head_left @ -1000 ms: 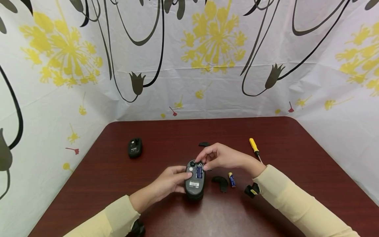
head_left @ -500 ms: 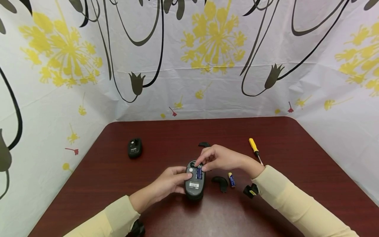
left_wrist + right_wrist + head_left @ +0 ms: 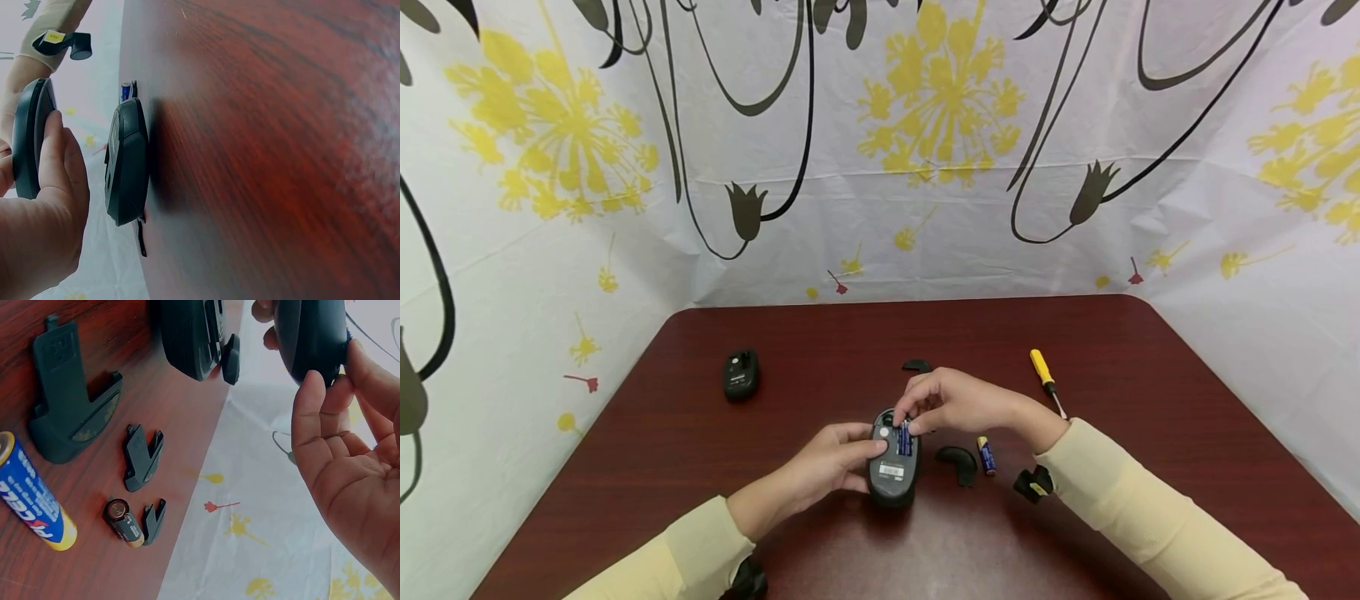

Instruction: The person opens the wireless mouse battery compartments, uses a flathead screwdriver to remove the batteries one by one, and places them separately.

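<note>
My left hand (image 3: pixel 826 462) grips an upturned dark computer mouse (image 3: pixel 891 487) by its side, thumb on the underside and fingers beneath. Its battery bay is uncovered, with blue batteries (image 3: pixel 905 440) in it. At the far end of that bay, my right hand (image 3: pixel 958 400) bends its thumb and index finger onto the batteries' end. In the right wrist view, its lower fingers (image 3: pixel 307 400) curl against the mouse's end. Another mouse (image 3: pixel 129 162) lies on the table below the held one in the left wrist view.
A smaller upturned mouse (image 3: pixel 741 375) lies at the left. Right of the held mouse are a curved black cover (image 3: pixel 958 465) and a loose blue-yellow battery (image 3: pixel 987 456). A yellow-handled screwdriver (image 3: pixel 1042 371) lies farther right. Another cover (image 3: pixel 917 365) is behind. A dark battery (image 3: pixel 125 522) shows in the right wrist view.
My right thumb and fingertips have shifted slightly down and left at the battery bay. The left hand keeps its grip, and the mouse stays almost in place.
</note>
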`<state>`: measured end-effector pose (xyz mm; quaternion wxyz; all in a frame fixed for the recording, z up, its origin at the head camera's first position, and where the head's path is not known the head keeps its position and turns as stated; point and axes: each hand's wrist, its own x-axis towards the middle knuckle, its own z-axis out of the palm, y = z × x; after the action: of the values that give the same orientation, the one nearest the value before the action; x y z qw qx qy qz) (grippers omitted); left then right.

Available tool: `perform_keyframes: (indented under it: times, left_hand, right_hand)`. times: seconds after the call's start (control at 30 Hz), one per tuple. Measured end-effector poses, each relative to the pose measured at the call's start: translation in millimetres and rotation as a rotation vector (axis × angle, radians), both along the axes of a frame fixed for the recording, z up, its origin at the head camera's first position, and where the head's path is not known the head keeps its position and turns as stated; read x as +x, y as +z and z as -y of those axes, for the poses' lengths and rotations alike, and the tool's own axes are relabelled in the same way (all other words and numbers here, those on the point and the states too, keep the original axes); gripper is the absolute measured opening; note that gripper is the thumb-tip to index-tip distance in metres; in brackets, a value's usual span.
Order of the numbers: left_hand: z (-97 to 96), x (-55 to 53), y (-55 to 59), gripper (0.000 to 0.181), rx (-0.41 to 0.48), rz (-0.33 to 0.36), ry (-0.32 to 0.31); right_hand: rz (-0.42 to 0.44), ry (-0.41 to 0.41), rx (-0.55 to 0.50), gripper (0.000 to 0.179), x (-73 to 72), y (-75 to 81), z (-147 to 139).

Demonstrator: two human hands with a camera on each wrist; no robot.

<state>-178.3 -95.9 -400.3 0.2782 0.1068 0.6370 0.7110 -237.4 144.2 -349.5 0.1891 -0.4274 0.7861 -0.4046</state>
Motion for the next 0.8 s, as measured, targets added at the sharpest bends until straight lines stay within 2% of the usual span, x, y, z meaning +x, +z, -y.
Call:
perform_keyframes:
  times: [0.27, 0.43, 0.63, 0.8]
  left_hand:
    - [-0.5, 0.8, 0.3, 0.044, -0.001, -0.012, -0.011]
    - [0.5, 1.0, -0.3, 0.047, -0.005, -0.007, -0.007]
    - [1.3, 0.5, -1.4, 0.048, -0.014, -0.009, 0.001]
    - [2.7, 1.0, -1.0, 0.048, -0.016, 0.003, 0.016]
  right_hand:
    - [0.023, 0.018, -0.038, 0.013, -0.4, 6.9, -2]
    - [0.041, -0.011, -0.06, 0.013, -3.4, 10.1, -6]
    - [0.137, -0.073, -0.094, 0.016, -5.9, 9.7, -17]
    - [0.248, -0.083, -0.203, 0.019, -9.7, 5.6, -27]
